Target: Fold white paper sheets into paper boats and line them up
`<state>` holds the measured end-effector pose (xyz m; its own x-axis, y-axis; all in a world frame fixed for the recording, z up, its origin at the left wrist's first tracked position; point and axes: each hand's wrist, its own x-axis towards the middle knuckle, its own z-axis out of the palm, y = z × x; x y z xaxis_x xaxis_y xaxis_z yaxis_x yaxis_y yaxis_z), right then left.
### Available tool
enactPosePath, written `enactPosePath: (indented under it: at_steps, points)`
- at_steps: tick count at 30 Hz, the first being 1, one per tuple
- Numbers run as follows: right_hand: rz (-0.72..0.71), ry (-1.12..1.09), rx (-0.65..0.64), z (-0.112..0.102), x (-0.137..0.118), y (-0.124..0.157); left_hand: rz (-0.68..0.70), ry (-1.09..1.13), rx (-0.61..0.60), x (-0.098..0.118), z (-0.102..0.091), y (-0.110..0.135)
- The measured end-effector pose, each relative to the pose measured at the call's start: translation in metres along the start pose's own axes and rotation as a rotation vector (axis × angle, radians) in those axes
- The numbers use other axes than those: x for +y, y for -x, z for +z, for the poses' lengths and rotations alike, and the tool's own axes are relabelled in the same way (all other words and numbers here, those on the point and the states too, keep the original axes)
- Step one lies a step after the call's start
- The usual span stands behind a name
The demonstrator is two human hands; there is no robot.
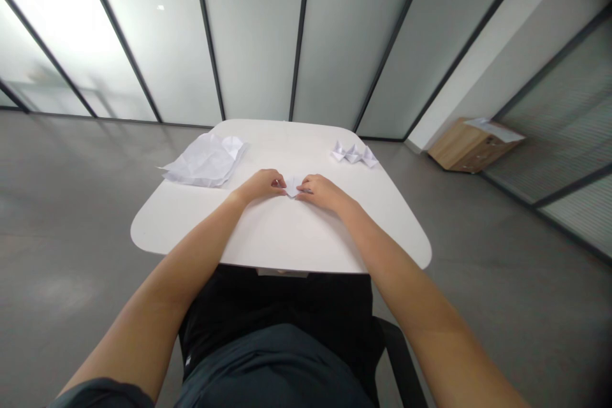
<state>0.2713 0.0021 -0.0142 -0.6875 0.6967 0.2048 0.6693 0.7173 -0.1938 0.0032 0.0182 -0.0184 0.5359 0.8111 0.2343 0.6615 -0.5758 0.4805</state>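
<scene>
A small piece of folded white paper lies at the middle of the white table, held between both hands. My left hand presses its fingertips against the paper's left side. From the other side, my right hand holds it with curled fingers. Much of the small piece is hidden by my fingers. Farther left lies a creased, crumpled sheet of white paper. Beyond my right hand, a row of folded white paper shapes sits near the far edge.
The rounded table stands on a grey concrete floor, with frosted glass panels behind it. A low wooden cabinet with white papers on top stands at the right wall. A black chair armrest shows at lower right.
</scene>
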Motion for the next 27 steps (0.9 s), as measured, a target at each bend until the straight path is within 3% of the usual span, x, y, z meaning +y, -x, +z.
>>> enactPosePath:
  at_steps: [17, 27]
  points:
    - [0.026, -0.025, 0.059, 0.001, -0.007, -0.002, 0.020, -0.002, 0.005, 0.003, -0.001, 0.006]
    - [0.299, -0.122, 0.212, 0.011, -0.001, -0.003, 0.024, -0.133, 0.141, 0.010, 0.013, 0.000]
